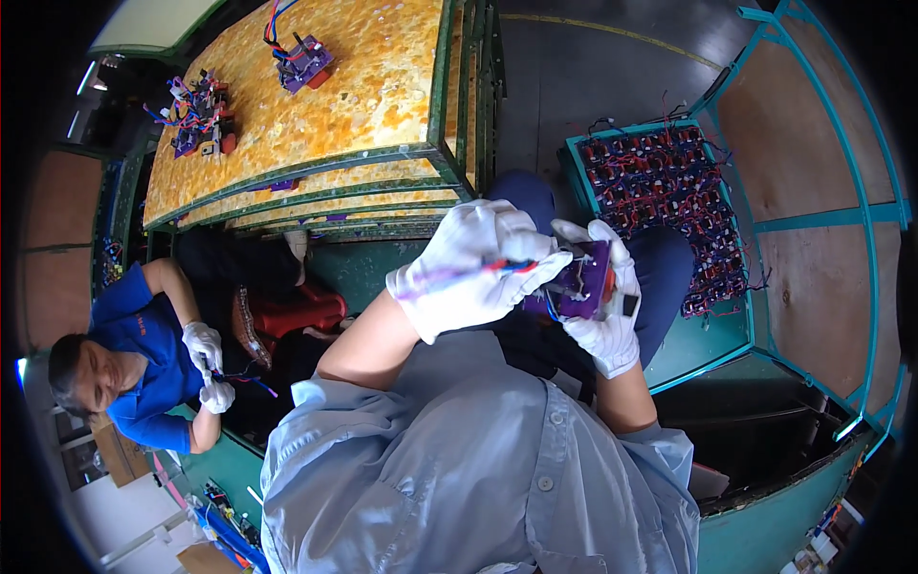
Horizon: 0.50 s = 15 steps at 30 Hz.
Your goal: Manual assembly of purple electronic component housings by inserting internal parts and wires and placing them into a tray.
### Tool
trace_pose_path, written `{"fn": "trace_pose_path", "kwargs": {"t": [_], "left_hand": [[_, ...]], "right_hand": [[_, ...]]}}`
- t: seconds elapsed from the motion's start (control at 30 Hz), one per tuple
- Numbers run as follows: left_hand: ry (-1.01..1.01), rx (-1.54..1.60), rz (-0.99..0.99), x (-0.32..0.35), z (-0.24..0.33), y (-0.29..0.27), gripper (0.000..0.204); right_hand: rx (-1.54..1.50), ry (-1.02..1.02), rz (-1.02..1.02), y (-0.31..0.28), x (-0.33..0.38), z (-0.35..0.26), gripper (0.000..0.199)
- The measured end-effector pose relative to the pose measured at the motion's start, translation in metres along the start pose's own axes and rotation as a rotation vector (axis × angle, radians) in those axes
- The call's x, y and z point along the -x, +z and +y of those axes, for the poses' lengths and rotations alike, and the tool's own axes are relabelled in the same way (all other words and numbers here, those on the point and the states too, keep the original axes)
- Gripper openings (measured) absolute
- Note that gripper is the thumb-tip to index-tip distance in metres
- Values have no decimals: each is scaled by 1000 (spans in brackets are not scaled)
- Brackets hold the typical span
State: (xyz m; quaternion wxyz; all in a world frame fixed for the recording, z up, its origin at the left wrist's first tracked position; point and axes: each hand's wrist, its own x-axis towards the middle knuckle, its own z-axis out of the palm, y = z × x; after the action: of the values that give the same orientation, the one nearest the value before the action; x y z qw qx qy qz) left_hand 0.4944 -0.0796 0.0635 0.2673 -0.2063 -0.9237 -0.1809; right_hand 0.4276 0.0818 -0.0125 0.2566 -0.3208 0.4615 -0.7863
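Both my hands wear white gloves and meet in front of my body at a purple circuit board [595,260]. My right hand [612,335] grips the board from its right side, fingers and thumb around its edges. Closed over the board's left side, my left hand [478,251] has its fingertips at the parts on top. A bundle of red, blue and purple wires [507,265] runs along the left hand to its fingers; its end near the wrist is smeared by motion. The fingers hide part of the board.
To the right, a teal-framed tray [571,158] carries many wired boards. At the far left, a table with a mottled yellow top [373,86] bears a wired board [304,63] and a cluster of boards [201,115]. A gloved co-worker [143,373] handles wires at left.
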Motion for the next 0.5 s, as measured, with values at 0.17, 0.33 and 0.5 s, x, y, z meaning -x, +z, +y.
{"fn": "trace_pose_path", "kwargs": {"t": [0.17,0.33,0.5], "left_hand": [[80,-240,38,20,15,3,25],[364,7,84,26,14,7,26],[342,61,42,27,10,5,28]], "right_hand": [[-297,117,171,1,-2,-14,74],[-381,344,-174,-20,-11,-5,75],[-411,534,-350,3,-20,-17,79]]}}
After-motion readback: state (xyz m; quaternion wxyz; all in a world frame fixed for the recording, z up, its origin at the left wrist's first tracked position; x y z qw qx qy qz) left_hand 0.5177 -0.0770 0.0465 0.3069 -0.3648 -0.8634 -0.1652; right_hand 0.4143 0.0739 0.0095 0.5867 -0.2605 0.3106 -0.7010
